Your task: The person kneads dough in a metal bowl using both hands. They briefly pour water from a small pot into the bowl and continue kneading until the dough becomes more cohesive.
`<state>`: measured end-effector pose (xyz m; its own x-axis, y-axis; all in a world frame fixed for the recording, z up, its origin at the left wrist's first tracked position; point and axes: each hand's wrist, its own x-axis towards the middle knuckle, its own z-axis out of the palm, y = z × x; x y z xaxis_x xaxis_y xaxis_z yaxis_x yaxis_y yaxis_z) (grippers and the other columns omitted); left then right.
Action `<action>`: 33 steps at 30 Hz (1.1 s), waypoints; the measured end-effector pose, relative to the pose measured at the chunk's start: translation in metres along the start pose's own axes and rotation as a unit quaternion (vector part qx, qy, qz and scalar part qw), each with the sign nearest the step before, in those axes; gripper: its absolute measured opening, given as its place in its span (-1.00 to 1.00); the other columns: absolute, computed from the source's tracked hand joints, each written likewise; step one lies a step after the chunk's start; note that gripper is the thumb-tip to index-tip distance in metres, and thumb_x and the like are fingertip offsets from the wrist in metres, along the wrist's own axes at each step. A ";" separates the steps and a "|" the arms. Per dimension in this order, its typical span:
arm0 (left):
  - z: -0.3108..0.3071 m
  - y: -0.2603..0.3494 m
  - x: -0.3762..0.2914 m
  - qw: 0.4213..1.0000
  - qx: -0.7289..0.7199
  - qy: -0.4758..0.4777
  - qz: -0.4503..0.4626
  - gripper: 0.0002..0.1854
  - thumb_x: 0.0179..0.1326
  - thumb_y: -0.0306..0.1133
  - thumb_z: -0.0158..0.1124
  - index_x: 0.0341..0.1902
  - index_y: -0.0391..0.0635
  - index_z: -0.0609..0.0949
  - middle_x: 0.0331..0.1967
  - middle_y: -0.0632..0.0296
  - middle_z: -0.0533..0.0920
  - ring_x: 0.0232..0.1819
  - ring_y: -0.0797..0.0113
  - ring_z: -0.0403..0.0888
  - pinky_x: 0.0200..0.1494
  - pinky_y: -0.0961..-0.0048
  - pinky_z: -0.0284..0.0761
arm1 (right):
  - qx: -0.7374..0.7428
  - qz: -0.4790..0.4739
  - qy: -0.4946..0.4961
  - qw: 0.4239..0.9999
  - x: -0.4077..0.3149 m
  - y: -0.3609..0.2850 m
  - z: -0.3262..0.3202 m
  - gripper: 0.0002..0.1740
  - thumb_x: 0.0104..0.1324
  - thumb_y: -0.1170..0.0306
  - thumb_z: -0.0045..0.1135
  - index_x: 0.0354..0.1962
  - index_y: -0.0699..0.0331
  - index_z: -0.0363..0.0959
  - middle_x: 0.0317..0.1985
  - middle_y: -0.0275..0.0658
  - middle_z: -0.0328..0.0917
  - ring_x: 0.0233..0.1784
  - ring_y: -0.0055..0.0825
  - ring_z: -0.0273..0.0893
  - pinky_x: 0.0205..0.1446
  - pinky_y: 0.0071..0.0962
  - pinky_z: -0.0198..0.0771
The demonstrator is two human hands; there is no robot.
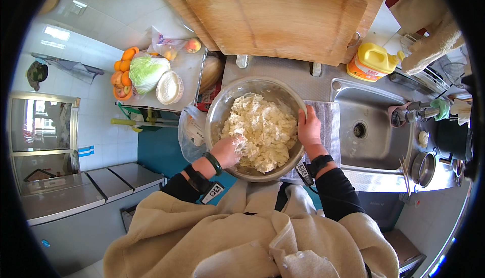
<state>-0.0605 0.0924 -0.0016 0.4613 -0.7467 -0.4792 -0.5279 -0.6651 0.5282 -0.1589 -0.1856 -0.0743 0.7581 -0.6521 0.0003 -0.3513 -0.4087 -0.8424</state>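
Note:
A large stainless steel bowl (pixel 218 105) holds a heap of rough, shaggy dough (pixel 261 130). My left hand (pixel 227 152) is inside the bowl at its lower left, with its fingers pressed into the dough and partly hidden by it; whether they close on any dough is not visible. Around the bowl's right rim my right hand (pixel 309 126) is closed, thumb near the top of the rim. A dark green bangle and a black strap circle my left wrist, and another black strap is on my right. Under the bowl's right side lies a grey striped towel (pixel 329 126).
A steel sink (pixel 373 126) is to the right, with a yellow jug (pixel 373 62) behind it. Wooden boards (pixel 276 20) lean at the back. The left side table (pixel 187 83) bears a cabbage (pixel 147 72), fruit and a small bowl of white powder (pixel 169 88). A plastic bag (pixel 189 134) hangs beside the bowl.

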 end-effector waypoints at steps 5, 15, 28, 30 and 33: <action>0.044 0.004 0.018 0.994 0.101 0.038 -0.022 -0.82 -0.13 -0.44 0.21 -0.37 -0.16 0.65 -0.47 -0.11 0.64 -0.32 -0.17 0.62 -0.19 0.01 0.55 | -0.005 0.010 -0.006 1.000 0.003 0.001 0.001 -0.70 0.43 0.27 -0.05 -0.02 0.27 0.40 -0.27 0.21 0.57 -0.19 0.27 0.51 -0.15 0.10 0.42; 0.036 0.015 0.102 0.950 0.239 -0.183 -0.084 -0.80 0.09 -0.34 0.26 -0.29 -0.20 0.72 -0.24 -0.08 0.71 -0.09 -0.02 0.68 -0.06 0.19 0.60 | -0.020 0.020 -0.022 0.999 0.000 0.000 0.001 -0.70 0.44 0.24 -0.06 -0.01 0.23 0.38 -0.25 0.20 0.57 -0.17 0.29 0.51 -0.12 0.10 0.42; 0.016 -0.062 0.034 0.985 -0.111 -0.066 -0.110 -0.54 0.21 -0.08 0.25 0.01 -0.23 0.63 -0.10 -0.13 0.66 -0.01 -0.08 0.62 0.13 0.16 0.49 | -0.034 -0.017 0.000 0.999 0.001 -0.002 0.001 -0.70 0.43 0.27 -0.05 0.01 0.24 0.39 -0.26 0.20 0.58 -0.19 0.27 0.52 -0.14 0.09 0.44; 0.024 -0.067 0.071 0.983 0.151 -0.103 -0.009 -0.61 0.27 -0.11 0.15 -0.06 -0.20 0.65 -0.20 -0.13 0.68 -0.11 -0.07 0.65 0.05 0.11 0.53 | -0.051 0.005 -0.018 0.999 0.003 -0.002 0.001 -0.70 0.43 0.27 -0.05 0.00 0.26 0.38 -0.26 0.19 0.58 -0.20 0.27 0.52 -0.14 0.09 0.44; 0.036 -0.062 0.107 0.970 0.226 -0.086 -0.027 -0.71 0.23 -0.24 0.18 -0.04 -0.10 0.62 -0.30 -0.07 0.68 -0.18 -0.07 0.66 -0.06 0.11 0.56 | -0.045 0.004 -0.012 0.999 0.002 -0.002 0.002 -0.70 0.43 0.27 -0.05 -0.01 0.27 0.37 -0.27 0.19 0.58 -0.19 0.27 0.52 -0.14 0.09 0.43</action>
<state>-0.0040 0.0540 -0.1106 0.3910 -0.6729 -0.6280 -0.7837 -0.6012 0.1562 -0.1558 -0.1845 -0.0732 0.7681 -0.6400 -0.0205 -0.4048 -0.4605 -0.7900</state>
